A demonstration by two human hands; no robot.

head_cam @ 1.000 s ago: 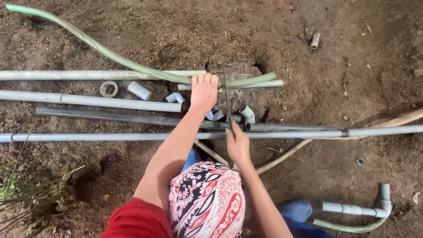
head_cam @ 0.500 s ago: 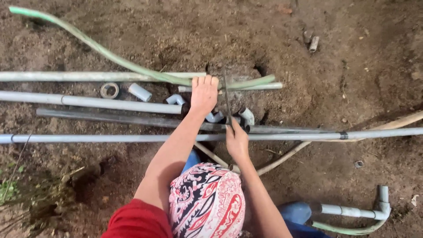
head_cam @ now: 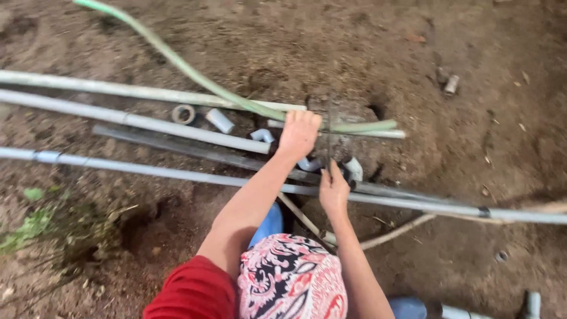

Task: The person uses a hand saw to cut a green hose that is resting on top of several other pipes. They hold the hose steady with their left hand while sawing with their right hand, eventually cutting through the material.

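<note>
head view: only one, looking down over your patterned headscarf (head_cam: 292, 277) at bare soil (head_cam: 484, 53).
left hand (head_cam: 299, 133): palm down, fingers curled over the end of a grey pipe (head_cam: 136, 120) where the green hose (head_cam: 177, 62) crosses it. Reads as a pin-down, so the run can't roll or slide. Can't tell how hard you're gripping.
right hand (head_cam: 333, 190): just below and right of your left, fingers pinched round a thin dark upright tool (head_cam: 329, 127). Closed on it; the tip is lost in the dirt, so I can't tell what it is.
work spot: between your two hands, at a clump of dirt (head_cam: 342, 115). Both hands meet there, one steadying, one working.
fittings: white elbows (head_cam: 263, 135) just left of your left wrist, another (head_cam: 354, 168) just right of your right thumb. Kept within reach, I'd judge.
long pipe (head_cam: 147, 170): passes under both forearms, touching neither hand as far as I can see.
spares: a ring (head_cam: 183, 113) and short stub (head_cam: 220, 120) well left of your left hand, out of the way.
</note>
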